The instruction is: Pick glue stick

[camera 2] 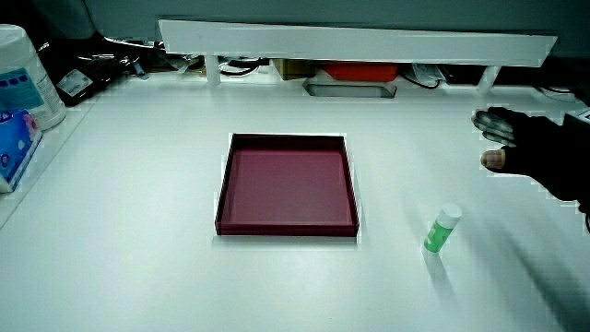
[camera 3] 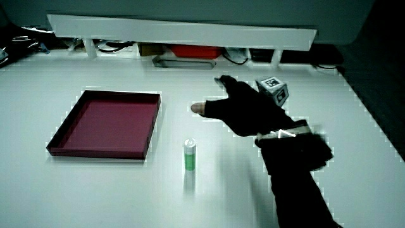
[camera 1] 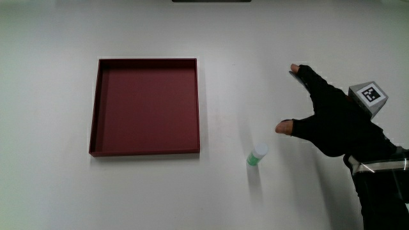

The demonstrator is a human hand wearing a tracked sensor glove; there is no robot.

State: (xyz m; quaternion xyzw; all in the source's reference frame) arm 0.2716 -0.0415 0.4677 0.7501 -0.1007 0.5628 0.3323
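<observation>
Glue stick [camera 1: 257, 155]: upright on the worktop [camera 1: 255, 38], between red tray [camera 1: 146, 107] and hands, nearer the person than the hands
Hands [camera 1: 332, 118]: fingers spread, holding nothing, apart from the stick

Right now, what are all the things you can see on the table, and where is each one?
Tray: one, dark red, square and shallow with nothing in it, flat on the white table.
Glue stick: one, green body with a white cap, standing upright on the table beside the tray, between the tray and the hand.
Partition: one, white and low, along the table's edge farthest from the person.
Patterned cube: one, white with a black pattern, on the back of the hand.
Hand: one, in a black glove, fingers spread and holding nothing, above the table beside the glue stick, not touching it.
</observation>
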